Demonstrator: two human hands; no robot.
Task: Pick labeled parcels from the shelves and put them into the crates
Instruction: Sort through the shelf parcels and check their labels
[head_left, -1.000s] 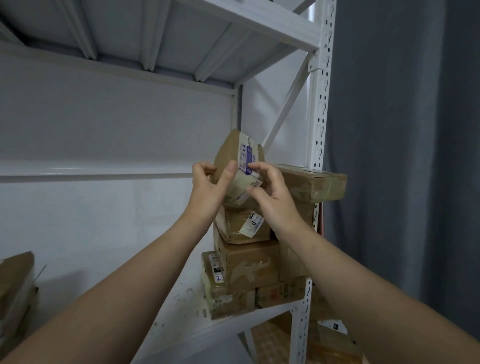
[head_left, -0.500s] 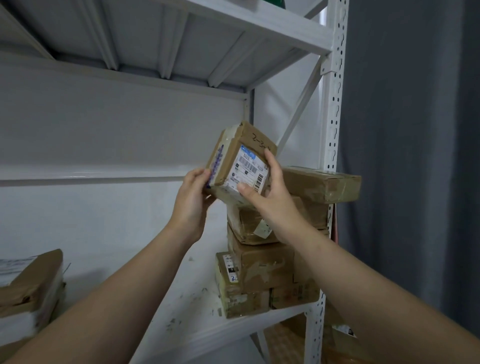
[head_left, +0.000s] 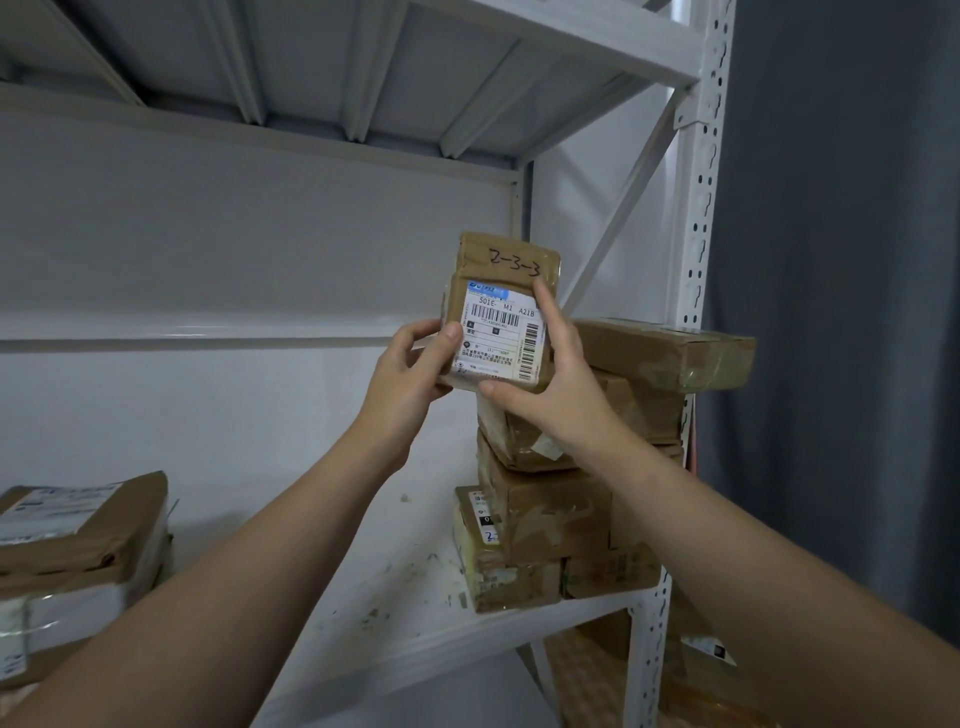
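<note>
2 hands hold 1 labeled parcel (head_left: 498, 317) up in front of the shelf (head_left: 337, 571), label toward the cam.
L hand (head_left: 408, 387) grips its left edge, thumb on the label, fingers curled behind; R hand (head_left: 563, 400) pinches the lower right corner, thumb under the bottom edge, index finger straight up the right side. "2-3-3" handwritten above the white barcode label. It's off the shelf, just above-left of the stack of parcels (head_left: 550, 525) at the far right end; contact w/ the stack: can't tell. More parcels (head_left: 78, 545) near left.
</note>
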